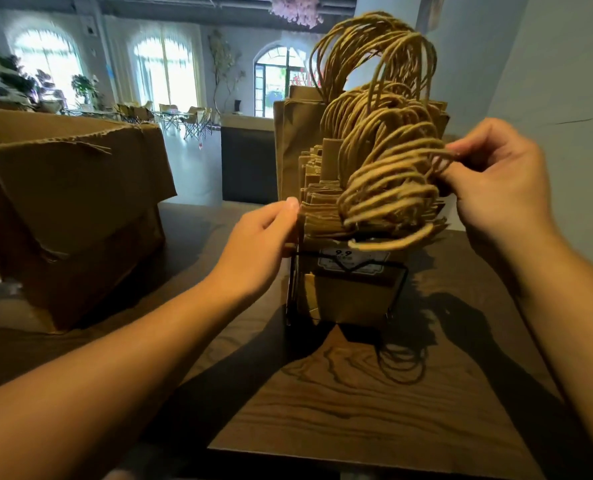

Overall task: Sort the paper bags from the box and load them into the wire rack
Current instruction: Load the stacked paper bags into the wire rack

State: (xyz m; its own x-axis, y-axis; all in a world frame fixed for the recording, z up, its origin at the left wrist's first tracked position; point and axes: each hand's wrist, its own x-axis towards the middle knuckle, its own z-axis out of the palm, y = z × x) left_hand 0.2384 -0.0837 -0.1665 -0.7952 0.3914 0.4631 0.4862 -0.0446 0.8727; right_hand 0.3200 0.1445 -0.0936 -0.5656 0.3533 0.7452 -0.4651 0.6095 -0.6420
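Observation:
Several brown paper bags (326, 209) stand upright, packed in a black wire rack (397, 289) at the centre of the wooden table (357, 403). Their twisted paper handles (385, 161) bunch up and curl over toward me. My left hand (257, 251) grips the left edge of the front bags, thumb on top. My right hand (496, 181) pinches the handle loops on the right side of the stack. A white price label reading 9.9 (350, 261) shows on the front bag. Taller bags (295, 140) stand at the back of the rack.
A large open cardboard box (70, 209) with torn flaps sits on the table to the left. A grey wall (547, 64) rises close on the right. Beyond the table lies a room with chairs and arched windows.

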